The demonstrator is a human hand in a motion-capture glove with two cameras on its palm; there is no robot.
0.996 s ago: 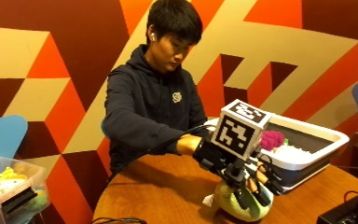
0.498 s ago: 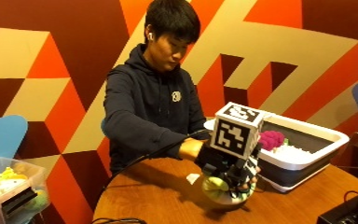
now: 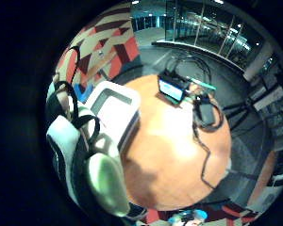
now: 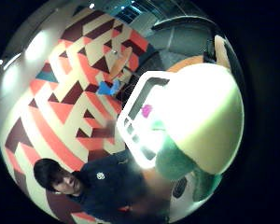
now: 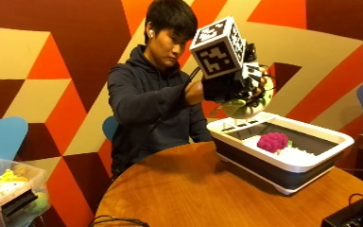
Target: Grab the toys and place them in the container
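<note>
My gloved right hand (image 5: pixel 235 87) grips a green and cream plush toy (image 5: pixel 246 107), held in the air above the near left corner of the container (image 5: pixel 276 163). The container is a white-rimmed, dark-walled tub on the round wooden table. Inside it lie a magenta knobbly toy (image 5: pixel 273 141) and something white. In the thumb side palm view the plush toy (image 4: pixel 200 126) fills much of the picture, with the container (image 4: pixel 140 116) and the magenta toy (image 4: pixel 146 110) behind it. The little finger side palm view shows the toy (image 3: pixel 106 181) beside the strapped fingers and the container (image 3: pixel 114 108) on the table.
The wooden table (image 5: pixel 187 194) is bare in front of the container. A black device with cables (image 5: pixel 358 215) sits at the table's right edge; its lit screen (image 3: pixel 170 88) shows in the little finger side palm view. A clear bin of toys (image 5: pixel 8 189) and a blue chair (image 5: pixel 2 139) stand at left.
The hand has lifted the plush toy from the tabletop up to above the container's near corner. The outside camera's picture has also shifted.
</note>
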